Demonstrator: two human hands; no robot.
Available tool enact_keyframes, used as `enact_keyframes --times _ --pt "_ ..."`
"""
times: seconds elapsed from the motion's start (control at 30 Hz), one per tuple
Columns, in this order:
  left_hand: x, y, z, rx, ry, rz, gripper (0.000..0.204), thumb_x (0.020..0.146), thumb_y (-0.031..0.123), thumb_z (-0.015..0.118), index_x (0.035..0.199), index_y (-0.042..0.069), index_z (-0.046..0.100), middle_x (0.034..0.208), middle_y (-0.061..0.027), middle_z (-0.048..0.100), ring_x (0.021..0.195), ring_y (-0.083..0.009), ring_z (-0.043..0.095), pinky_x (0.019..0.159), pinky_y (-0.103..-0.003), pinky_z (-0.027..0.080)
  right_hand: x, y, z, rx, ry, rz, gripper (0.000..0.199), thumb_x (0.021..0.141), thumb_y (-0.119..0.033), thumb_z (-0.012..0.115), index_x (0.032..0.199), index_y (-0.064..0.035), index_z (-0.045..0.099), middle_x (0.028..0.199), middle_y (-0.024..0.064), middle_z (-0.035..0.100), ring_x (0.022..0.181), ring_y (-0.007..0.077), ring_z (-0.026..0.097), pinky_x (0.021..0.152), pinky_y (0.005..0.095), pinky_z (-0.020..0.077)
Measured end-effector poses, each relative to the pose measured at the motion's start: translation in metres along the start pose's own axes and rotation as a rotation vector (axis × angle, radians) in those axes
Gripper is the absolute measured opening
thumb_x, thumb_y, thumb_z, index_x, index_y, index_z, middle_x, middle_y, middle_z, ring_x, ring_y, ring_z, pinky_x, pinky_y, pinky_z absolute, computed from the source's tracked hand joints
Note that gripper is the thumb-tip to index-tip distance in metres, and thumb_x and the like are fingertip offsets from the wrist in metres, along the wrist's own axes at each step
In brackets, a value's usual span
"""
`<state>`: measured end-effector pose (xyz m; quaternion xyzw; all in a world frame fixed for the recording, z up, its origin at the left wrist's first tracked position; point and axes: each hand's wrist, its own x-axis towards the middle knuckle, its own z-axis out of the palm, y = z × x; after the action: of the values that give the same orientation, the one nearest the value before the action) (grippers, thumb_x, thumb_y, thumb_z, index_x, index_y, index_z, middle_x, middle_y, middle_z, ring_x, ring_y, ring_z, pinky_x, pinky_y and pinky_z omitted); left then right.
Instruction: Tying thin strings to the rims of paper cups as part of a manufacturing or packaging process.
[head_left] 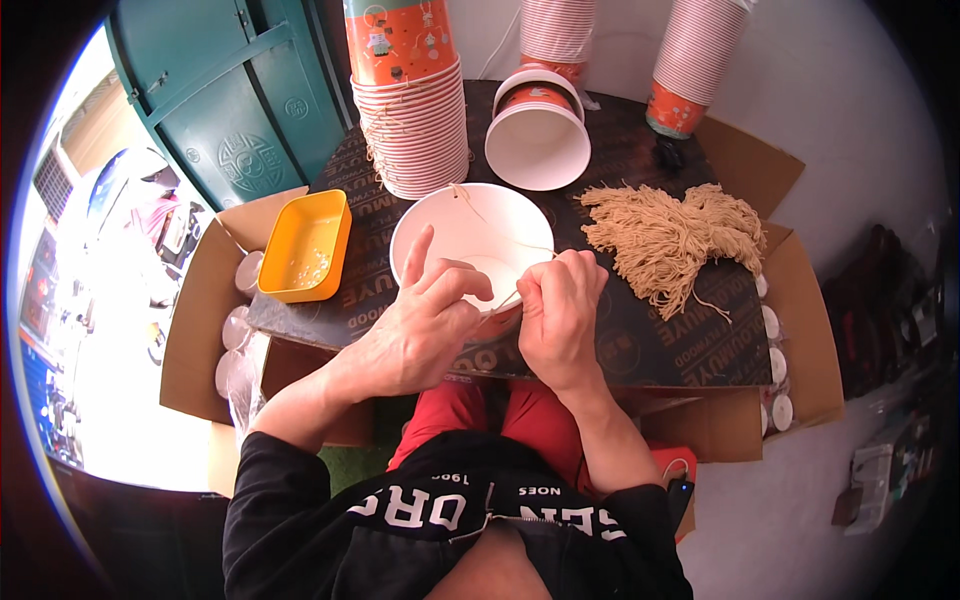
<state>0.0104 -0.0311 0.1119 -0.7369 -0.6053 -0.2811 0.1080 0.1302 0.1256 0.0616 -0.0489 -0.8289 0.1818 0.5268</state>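
A white-lined paper bucket (pixel 425 235) with an orange outside stands at the table's near edge, its mouth facing me. A thin beige string (pixel 468 203) comes from a hole in its far rim and runs across the opening toward my right hand. My right hand (pixel 560 315) is closed in a pinch on the string at the right of the near rim. My left hand (pixel 425 325) bends over the near rim, index finger raised, the other fingers curled. A thin strand shows between both hands; the left thumb is hidden.
Behind stands a tall stack of orange buckets (pixel 415 130), strings hanging at its side. Two nested buckets (pixel 538 145) lie tipped beside it. A yellow tray (pixel 300 250) holds small clear bits. Bundled beige strings (pixel 670 240) lie right. Cardboard boxes (pixel 195 330) flank the dark table (pixel 690 350).
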Motion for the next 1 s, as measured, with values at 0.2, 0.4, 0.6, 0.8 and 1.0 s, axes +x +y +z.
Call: enact_keyframes --times 0.2,0.4,0.6,0.8,1.0 --pt "0.001 -0.002 0.001 -0.049 -0.011 0.013 0.015 0.077 -0.007 0.065 0.083 0.003 0.056 0.107 -0.0114 0.054 0.109 -0.0287 0.056 0.119 -0.064 0.009 -0.001 -0.002 0.002 -0.055 0.024 0.019 0.013 0.085 -0.004 0.065 0.089 -0.0074 0.053 0.086 0.0092 0.049 0.084 0.0300 0.048 0.079 0.0433 0.0346" --pt "0.001 -0.003 0.002 -0.052 -0.033 0.005 0.014 0.077 -0.006 0.066 0.084 0.003 0.057 0.108 -0.0118 0.053 0.112 -0.0293 0.055 0.119 -0.064 0.009 0.001 -0.005 0.000 -0.059 0.043 -0.014 0.014 0.083 -0.003 0.067 0.087 -0.0072 0.054 0.084 0.0089 0.048 0.083 0.0296 0.048 0.077 0.0427 0.0346" --pt "0.004 -0.003 0.003 -0.036 -0.021 0.036 0.013 0.077 -0.003 0.067 0.084 0.004 0.059 0.110 -0.0115 0.053 0.117 -0.0306 0.053 0.118 -0.064 0.011 0.003 -0.005 -0.003 -0.082 0.052 0.005 0.016 0.081 -0.003 0.068 0.086 -0.0075 0.055 0.084 0.0087 0.048 0.083 0.0292 0.049 0.077 0.0425 0.0345" --pt "-0.001 -0.008 -0.008 0.008 0.052 -0.049 0.017 0.072 0.006 0.072 0.085 0.007 0.062 0.113 -0.0146 0.051 0.119 -0.0345 0.049 0.114 -0.067 0.015 -0.001 -0.008 -0.007 -0.011 0.039 0.006 0.015 0.081 -0.003 0.069 0.086 -0.0067 0.055 0.082 0.0090 0.050 0.081 0.0304 0.050 0.074 0.0423 0.0366" --pt "-0.012 -0.025 0.011 -0.080 0.466 -0.732 0.028 0.085 0.012 0.070 0.105 -0.003 0.058 0.080 -0.0136 0.060 0.075 -0.0244 0.062 0.070 -0.033 0.050 -0.006 -0.016 -0.003 0.097 0.015 -0.005 0.016 0.080 -0.002 0.070 0.087 -0.0062 0.056 0.082 0.0100 0.051 0.080 0.0318 0.051 0.072 0.0427 0.0390"
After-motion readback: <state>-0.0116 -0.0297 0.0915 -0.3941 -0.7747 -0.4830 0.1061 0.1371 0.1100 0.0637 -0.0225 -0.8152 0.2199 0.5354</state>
